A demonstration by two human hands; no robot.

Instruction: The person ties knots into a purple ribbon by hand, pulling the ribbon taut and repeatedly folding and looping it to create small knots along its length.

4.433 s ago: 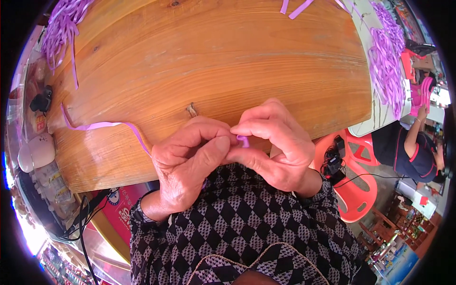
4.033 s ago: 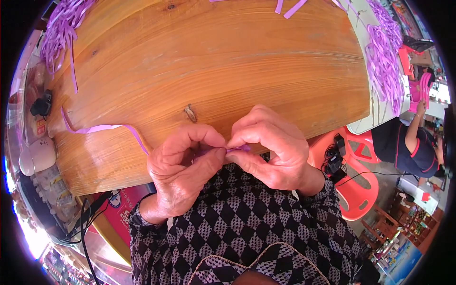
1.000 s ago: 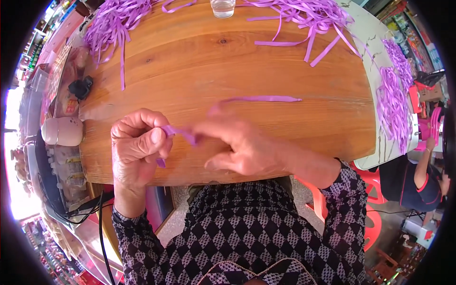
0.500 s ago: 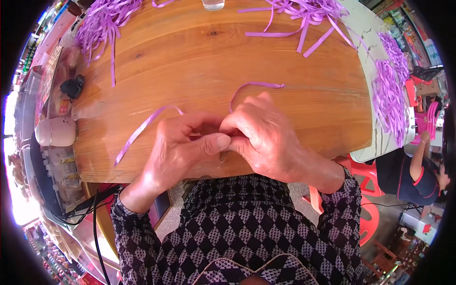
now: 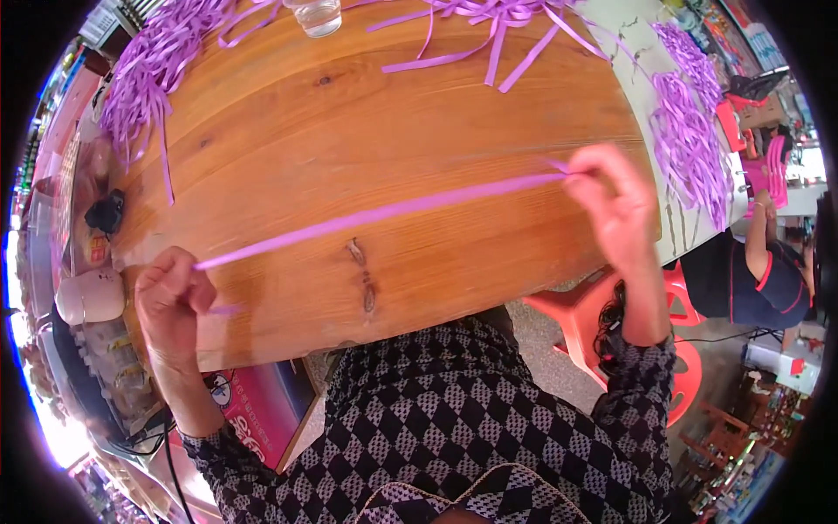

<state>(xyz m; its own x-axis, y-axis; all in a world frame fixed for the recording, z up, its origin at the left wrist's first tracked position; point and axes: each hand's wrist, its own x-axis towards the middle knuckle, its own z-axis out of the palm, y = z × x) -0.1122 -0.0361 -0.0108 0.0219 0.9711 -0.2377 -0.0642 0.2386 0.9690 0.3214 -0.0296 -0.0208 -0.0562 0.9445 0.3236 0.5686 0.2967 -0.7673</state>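
A narrow purple ribbon (image 5: 384, 212) is stretched taut above the wooden table (image 5: 288, 157), slanting up to the right. My left hand (image 5: 172, 301) is closed on its left end, near the table's left edge. At the right, my right hand (image 5: 618, 205) pinches the other end between thumb and fingertips, with a short tail poking out beyond the grip. A small purple tail also shows below my left hand, blurred. The ribbon's middle hangs free between both hands.
Heaps of purple ribbon lie at the far left (image 5: 157, 74), far middle (image 5: 497, 22) and on the white table (image 5: 690, 144) at right. A clear cup (image 5: 319, 16) stands at the far edge. Red plastic stools (image 5: 580, 323) and another person (image 5: 742, 284) are at right.
My hands were together at the table's near middle with the ribbon ends loose. They have moved wide apart, left and right, pulling the ribbon straight. The view has shifted slightly.
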